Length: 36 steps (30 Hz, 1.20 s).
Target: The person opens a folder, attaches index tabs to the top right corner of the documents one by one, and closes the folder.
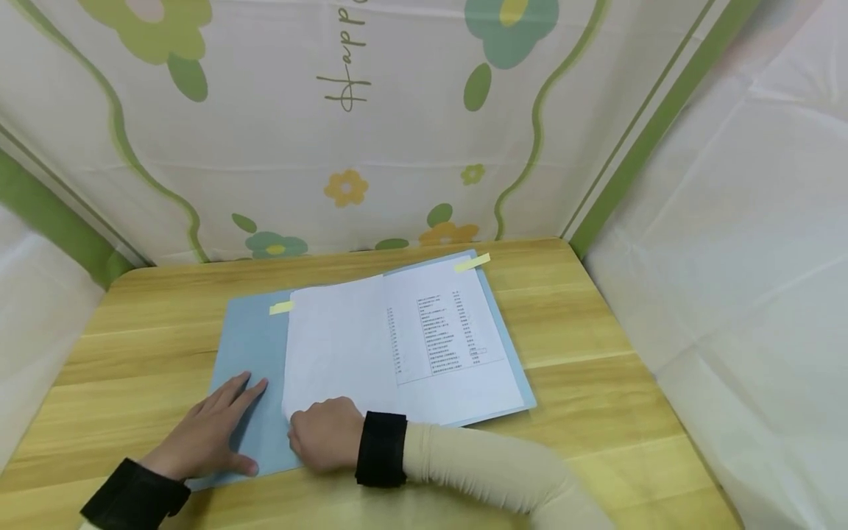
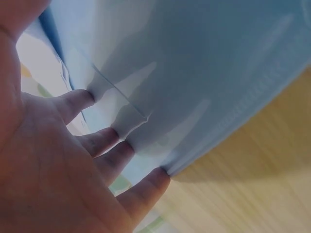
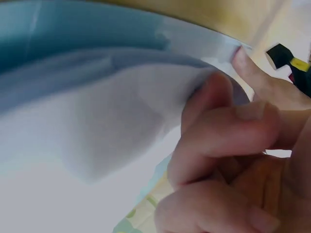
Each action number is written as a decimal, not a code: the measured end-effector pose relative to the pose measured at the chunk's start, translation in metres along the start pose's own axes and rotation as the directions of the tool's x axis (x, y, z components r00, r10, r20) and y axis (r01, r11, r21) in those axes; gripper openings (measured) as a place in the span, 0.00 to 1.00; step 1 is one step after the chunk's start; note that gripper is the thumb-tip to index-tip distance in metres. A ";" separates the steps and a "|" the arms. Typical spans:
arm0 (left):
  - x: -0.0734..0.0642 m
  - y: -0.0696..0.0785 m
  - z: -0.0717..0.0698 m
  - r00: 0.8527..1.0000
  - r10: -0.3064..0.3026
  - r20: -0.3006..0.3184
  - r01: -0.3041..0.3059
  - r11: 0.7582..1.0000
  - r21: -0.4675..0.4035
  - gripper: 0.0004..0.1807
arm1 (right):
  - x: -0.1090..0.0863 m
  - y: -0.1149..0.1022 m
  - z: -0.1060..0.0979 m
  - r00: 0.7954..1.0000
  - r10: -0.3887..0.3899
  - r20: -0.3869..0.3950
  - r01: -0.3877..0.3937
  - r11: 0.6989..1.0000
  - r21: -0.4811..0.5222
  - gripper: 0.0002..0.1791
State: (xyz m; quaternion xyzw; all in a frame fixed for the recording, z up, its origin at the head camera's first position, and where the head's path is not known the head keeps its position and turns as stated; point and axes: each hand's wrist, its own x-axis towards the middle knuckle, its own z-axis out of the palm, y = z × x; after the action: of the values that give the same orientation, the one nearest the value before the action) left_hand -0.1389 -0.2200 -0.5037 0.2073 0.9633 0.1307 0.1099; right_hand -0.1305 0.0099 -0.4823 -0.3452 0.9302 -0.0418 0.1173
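Note:
A blue folder (image 1: 248,342) lies spread on the table, with white sheets (image 1: 338,338) inside. Its left sheet looks blank; the right one carries a printed table. My left hand (image 1: 208,430) rests on the folder's left cover, fingers extended and spread; in the left wrist view those fingertips touch the glossy blue cover (image 2: 194,73). At the lower left corner of the white sheets, my right hand (image 1: 327,434) has its fingers curled and grips the edge. The right wrist view shows the sheet (image 3: 97,136) bowed beside the curled fingers; the thumb's contact is partly hidden.
Pale yellow tabs stick out at the left sheet's top corner (image 1: 281,308) and the right sheet's top corner (image 1: 472,263). Beneath is a wood-grain table (image 1: 583,353). A flowered curtain (image 1: 397,132) hangs behind it, with white cloth (image 1: 742,294) on the right.

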 end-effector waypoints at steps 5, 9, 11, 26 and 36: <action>0.002 0.000 0.001 1.000 -0.015 0.008 0.015 1.000 0.006 0.71 | -0.016 0.020 -0.017 0.998 -0.041 -0.056 0.048 0.992 0.116 0.21; 0.005 -0.002 0.002 0.999 -0.029 0.019 0.029 0.999 0.013 0.72 | -0.032 0.040 -0.031 0.987 -0.062 -0.148 0.087 0.981 0.174 0.21; 0.005 -0.002 0.002 0.999 -0.025 0.021 0.025 1.000 0.018 0.73 | -0.041 0.048 -0.038 0.980 -0.069 -0.187 0.105 0.975 0.193 0.21; 0.002 0.000 -0.003 0.999 -0.004 0.042 0.004 1.000 0.000 0.71 | -0.116 0.100 -0.045 0.938 0.000 -0.346 0.105 0.953 0.285 0.20; 0.001 -0.003 -0.004 0.999 0.001 0.049 0.000 1.000 -0.017 0.71 | -0.167 0.137 -0.039 0.917 0.235 -0.321 -0.024 0.838 0.545 0.14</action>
State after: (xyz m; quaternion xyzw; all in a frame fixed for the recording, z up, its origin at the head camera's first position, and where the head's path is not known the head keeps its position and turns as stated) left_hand -0.1417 -0.2232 -0.5014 0.2097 0.9591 0.1338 0.1352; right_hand -0.1046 0.2228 -0.4344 -0.2196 0.9086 -0.3541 0.0306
